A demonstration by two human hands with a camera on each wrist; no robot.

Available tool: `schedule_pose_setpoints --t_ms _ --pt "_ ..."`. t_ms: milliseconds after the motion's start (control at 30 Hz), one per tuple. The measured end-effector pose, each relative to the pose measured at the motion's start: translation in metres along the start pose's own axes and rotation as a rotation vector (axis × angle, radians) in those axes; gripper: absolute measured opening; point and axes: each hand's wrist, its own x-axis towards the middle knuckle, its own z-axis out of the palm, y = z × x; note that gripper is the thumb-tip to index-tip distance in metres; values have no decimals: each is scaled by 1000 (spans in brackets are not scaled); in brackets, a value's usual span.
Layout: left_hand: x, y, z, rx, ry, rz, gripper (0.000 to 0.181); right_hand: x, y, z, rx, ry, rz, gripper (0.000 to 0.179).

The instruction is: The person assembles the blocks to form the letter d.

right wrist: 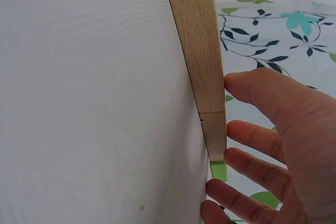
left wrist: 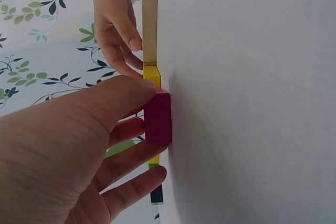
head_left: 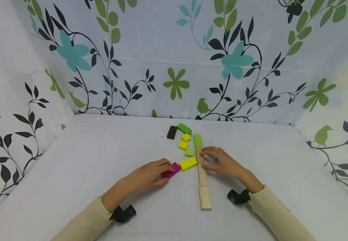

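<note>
My left hand (head_left: 145,175) grips a magenta block (left wrist: 157,121) between thumb and fingers, close over the white table. The block's upper corner lies right at the end of a long yellow block (head_left: 188,164). My right hand (head_left: 223,163) rests its fingertips along a straight row of plain wooden blocks (head_left: 202,175), its fingers spread and only slightly bent. A light green block (head_left: 197,140) ends this row at the far side. The yellow block's other end meets the row's left side.
Left of the row, a small green block (head_left: 189,152), two small yellow blocks (head_left: 183,145), a longer green block (head_left: 184,128) and a dark brown block (head_left: 172,132) form a winding line toward the back. A patterned cloth (head_left: 150,60) hangs behind the white table (head_left: 125,144).
</note>
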Motion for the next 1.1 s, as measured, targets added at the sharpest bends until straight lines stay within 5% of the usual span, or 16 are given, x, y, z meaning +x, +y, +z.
schedule_pose_setpoints --t_ms 433,1100 --pt "1 1 2 23 -7 26 33 -1 0 0 -1 -6 5 44" --pt "2 -1 3 -67 5 9 35 0 -2 -2 -6 -9 9 45"
